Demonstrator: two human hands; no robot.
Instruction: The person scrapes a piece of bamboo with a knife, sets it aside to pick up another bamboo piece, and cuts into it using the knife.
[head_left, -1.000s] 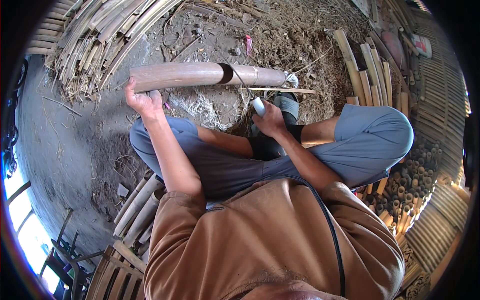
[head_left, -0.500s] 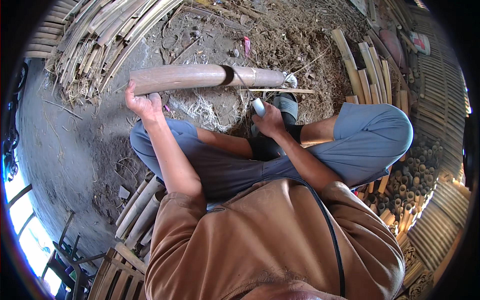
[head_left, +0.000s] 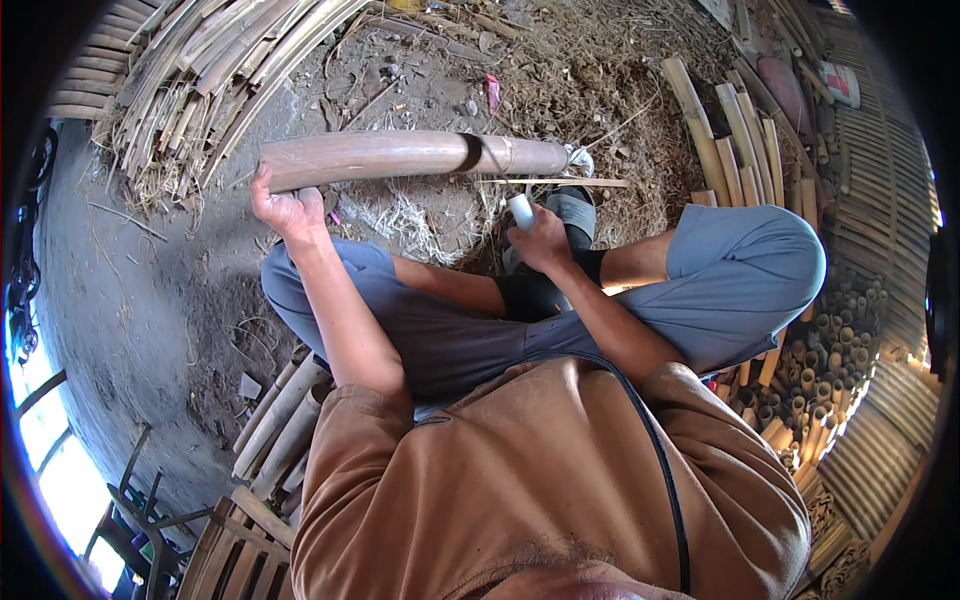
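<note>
A thick bamboo pole [head_left: 370, 156] lies across in front of me, its right end near a pale wrapped bundle [head_left: 579, 160]. My left hand [head_left: 290, 210] grips the pole's left end from below, thumb and fingers closed around it. My right hand [head_left: 543, 242], below the pole's right half, is closed on a tool with a white handle [head_left: 521, 211], seemingly a knife. A dark curved band crosses the pole above the handle; whether this is the blade or its shadow, I cannot tell.
Split bamboo strips [head_left: 225, 75] are heaped at the far left. Bamboo lengths [head_left: 735, 145] stand at the right, with many cut tubes [head_left: 820, 370] below them. Shavings [head_left: 600, 75] cover the ground ahead. A wooden slatted piece [head_left: 240, 555] sits at lower left.
The dark band on the pole has shifted slightly right. My right hand and the white handle have moved a little right and up. My left hand stays on the pole's end.
</note>
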